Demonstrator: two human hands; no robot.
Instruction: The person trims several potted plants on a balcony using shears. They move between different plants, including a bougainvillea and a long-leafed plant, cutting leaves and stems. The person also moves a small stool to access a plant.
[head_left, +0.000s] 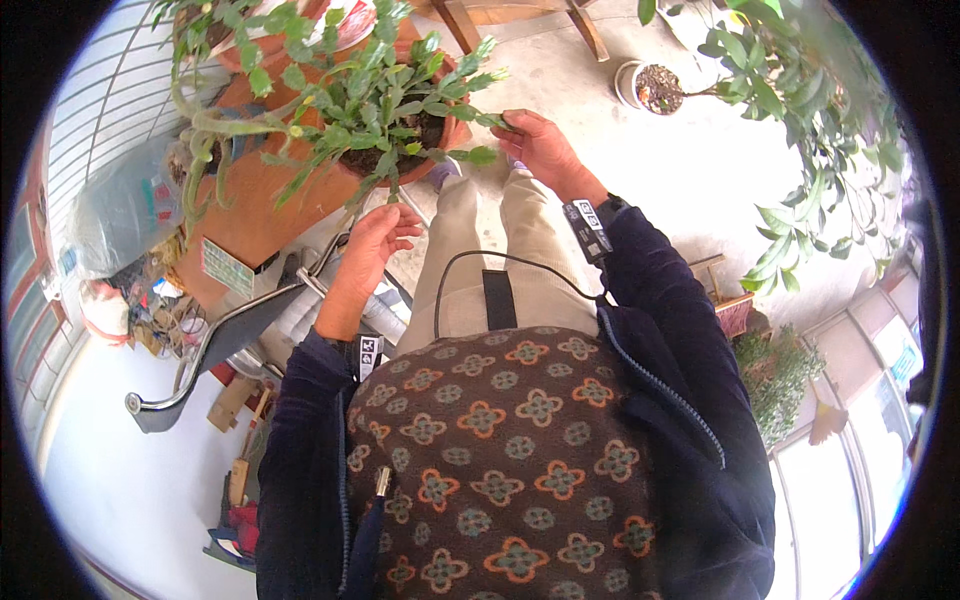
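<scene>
A green segmented cactus plant (385,95) grows in a terracotta pot (420,165) standing on an orange-brown table (265,200). My right hand (540,145) reaches to the right side of the plant and pinches the tip of one green stem (495,122) between its fingers. Below the pot, my left hand (372,240) hangs with fingers loosely curled near a drooping stem; nothing shows inside it. Both wrists carry small tags on dark sleeves.
A second pot of trailing stems (215,140) sits at the table's left. A white pot with soil (655,88) stands on the floor at upper right beside a leafy shrub (800,110). A metal chair arm (215,340) and clutter lie at the left.
</scene>
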